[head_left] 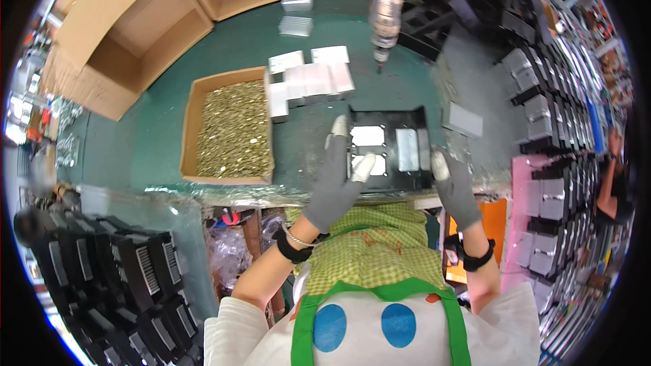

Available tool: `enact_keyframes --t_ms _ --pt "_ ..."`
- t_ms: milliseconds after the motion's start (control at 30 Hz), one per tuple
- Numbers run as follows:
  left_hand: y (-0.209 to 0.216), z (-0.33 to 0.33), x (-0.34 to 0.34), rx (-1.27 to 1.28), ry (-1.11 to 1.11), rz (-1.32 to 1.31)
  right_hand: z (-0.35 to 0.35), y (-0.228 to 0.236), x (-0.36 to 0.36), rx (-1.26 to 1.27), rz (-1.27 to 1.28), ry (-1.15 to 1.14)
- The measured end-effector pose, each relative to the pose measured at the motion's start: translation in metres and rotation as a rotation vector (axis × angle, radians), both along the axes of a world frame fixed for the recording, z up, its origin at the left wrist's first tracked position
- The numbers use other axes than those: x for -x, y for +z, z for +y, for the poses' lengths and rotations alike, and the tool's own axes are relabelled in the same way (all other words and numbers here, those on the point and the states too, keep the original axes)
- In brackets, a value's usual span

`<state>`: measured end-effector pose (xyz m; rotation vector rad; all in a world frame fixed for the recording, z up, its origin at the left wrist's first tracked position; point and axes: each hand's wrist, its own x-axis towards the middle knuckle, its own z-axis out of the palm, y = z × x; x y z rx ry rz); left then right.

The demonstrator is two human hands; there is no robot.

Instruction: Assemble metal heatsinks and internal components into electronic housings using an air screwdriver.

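A black shallow metal housing (388,180) lies at the bench's front edge before me. It has two white square areas on its left and a silvery rectangular plate (407,150) on its right. My left hand (337,173), in a grey glove with pale fingertips, grips the housing's left side, its thumb reaching over the lower white square. On the opposite side my right hand (456,186), gloved alike, holds the right edge; its fingers are partly hidden. An electric screwdriver (386,20) hangs tip down beyond the housing, touched by neither hand.
Left of the housing stands a cardboard box (272,156) of small brass-coloured screws. White flat boxes (312,80) lie behind. Larger cartons (132,34) line the back left. Black housings (146,268) are stacked at lower left and at right (542,122). A pale block (463,120) sits right.
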<state>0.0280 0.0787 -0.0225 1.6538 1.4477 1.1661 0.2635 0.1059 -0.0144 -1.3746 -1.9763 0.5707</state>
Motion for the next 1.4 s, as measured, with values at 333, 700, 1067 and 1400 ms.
enact_keyframes --t_ms 333,700,1067,1400 --pt "0.034 -0.017 0.095 -0.232 0.253 0.515 0.09 0.084 0.011 -0.182 -0.444 0.136" --pt "0.011 -0.005 0.152 0.195 0.178 0.548 0.231 0.051 0.095 0.532 0.589 0.539" --pt "0.022 -0.012 0.18 0.18 0.278 -0.89 0.185 0.072 0.044 0.658 0.504 0.652" --pt "0.061 -0.028 0.13 0.317 -0.03 -1.285 0.097 0.07 -0.053 0.497 0.732 0.293"
